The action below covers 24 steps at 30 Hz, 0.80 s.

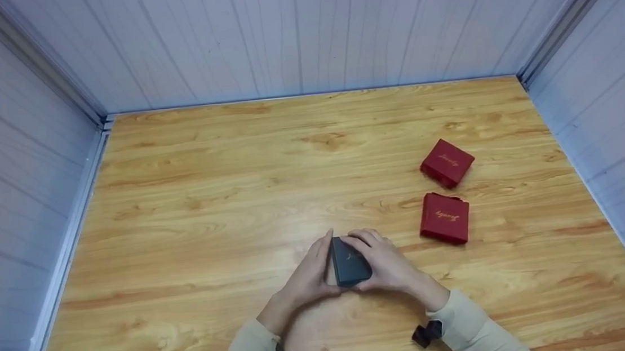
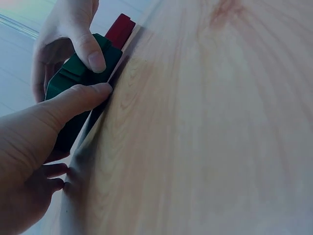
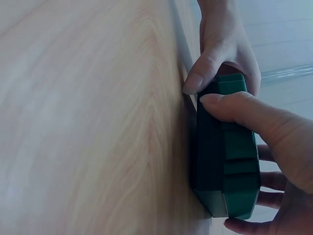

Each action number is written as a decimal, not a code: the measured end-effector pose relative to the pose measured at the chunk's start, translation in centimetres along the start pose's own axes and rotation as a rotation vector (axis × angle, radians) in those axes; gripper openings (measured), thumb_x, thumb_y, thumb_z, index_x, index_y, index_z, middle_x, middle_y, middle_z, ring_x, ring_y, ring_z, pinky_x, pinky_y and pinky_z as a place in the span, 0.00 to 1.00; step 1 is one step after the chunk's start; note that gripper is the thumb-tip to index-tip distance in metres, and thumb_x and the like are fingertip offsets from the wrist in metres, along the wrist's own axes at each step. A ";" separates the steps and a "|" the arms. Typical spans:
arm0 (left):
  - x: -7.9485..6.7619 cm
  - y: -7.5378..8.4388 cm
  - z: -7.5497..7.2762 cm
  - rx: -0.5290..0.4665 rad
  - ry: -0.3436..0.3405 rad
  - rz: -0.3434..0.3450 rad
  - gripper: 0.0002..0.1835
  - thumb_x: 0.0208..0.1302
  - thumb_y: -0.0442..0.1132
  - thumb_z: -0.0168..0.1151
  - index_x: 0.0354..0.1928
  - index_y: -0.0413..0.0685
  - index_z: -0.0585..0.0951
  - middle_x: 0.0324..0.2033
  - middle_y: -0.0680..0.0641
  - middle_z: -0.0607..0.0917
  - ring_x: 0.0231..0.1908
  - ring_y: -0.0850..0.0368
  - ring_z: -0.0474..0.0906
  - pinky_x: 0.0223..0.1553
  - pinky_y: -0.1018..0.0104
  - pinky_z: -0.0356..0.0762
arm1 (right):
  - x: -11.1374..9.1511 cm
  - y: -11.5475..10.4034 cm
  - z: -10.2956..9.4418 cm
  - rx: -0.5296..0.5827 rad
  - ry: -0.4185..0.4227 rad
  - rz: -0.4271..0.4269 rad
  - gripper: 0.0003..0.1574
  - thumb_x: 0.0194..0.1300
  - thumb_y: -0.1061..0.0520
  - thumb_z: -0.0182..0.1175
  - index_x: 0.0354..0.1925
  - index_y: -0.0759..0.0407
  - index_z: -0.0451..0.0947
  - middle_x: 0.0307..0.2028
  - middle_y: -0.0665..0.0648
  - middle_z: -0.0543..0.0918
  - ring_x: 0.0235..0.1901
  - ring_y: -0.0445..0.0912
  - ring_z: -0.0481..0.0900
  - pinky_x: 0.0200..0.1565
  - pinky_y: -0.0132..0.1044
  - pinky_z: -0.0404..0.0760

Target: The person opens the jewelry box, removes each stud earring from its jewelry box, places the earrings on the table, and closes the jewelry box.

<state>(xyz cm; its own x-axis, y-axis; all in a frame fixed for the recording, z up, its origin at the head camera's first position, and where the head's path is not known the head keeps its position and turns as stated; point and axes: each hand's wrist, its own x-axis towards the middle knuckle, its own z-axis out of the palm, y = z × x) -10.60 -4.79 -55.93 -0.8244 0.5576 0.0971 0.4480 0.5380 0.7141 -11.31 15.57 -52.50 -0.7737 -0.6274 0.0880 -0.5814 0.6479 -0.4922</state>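
Note:
A dark green jewelry box (image 1: 349, 263) with small gold lettering on its lid lies on the table between both hands. My right hand (image 1: 385, 262) grips it from the right, thumb on the near side and fingers around the far side. From the left, my left hand (image 1: 309, 272) holds it, thumb at the near corner and fingers along the left and far edge. In the right wrist view the box (image 3: 210, 147) shows its stepped side, with both thumbs pressed close together on it. The left wrist view shows a ridged lid edge on the box (image 2: 73, 71).
To the right lie two red boxes with gold lettering: one red box (image 1: 445, 218) nearer, another red box (image 1: 447, 162) just behind it. The wood-grain table (image 1: 208, 207) is bordered by pale panel walls (image 1: 300, 35) at the back and both sides.

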 end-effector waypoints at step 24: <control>-0.4 -0.7 0.5 -0.020 0.000 0.034 0.58 0.37 0.42 0.69 0.66 0.37 0.42 0.63 0.38 0.53 0.62 0.49 0.51 0.59 0.59 0.54 | -0.2 -0.6 0.0 -0.054 -0.014 0.010 0.58 0.35 0.40 0.71 0.63 0.55 0.58 0.57 0.59 0.63 0.57 0.51 0.58 0.50 0.49 0.64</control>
<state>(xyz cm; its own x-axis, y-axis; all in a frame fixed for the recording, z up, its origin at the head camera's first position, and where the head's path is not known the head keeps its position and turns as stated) -10.39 -5.08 -56.77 -0.8087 0.5754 0.1219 0.4690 0.5058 0.7240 -10.79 15.27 -52.26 -0.7760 -0.6267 0.0716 -0.5870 0.6760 -0.4454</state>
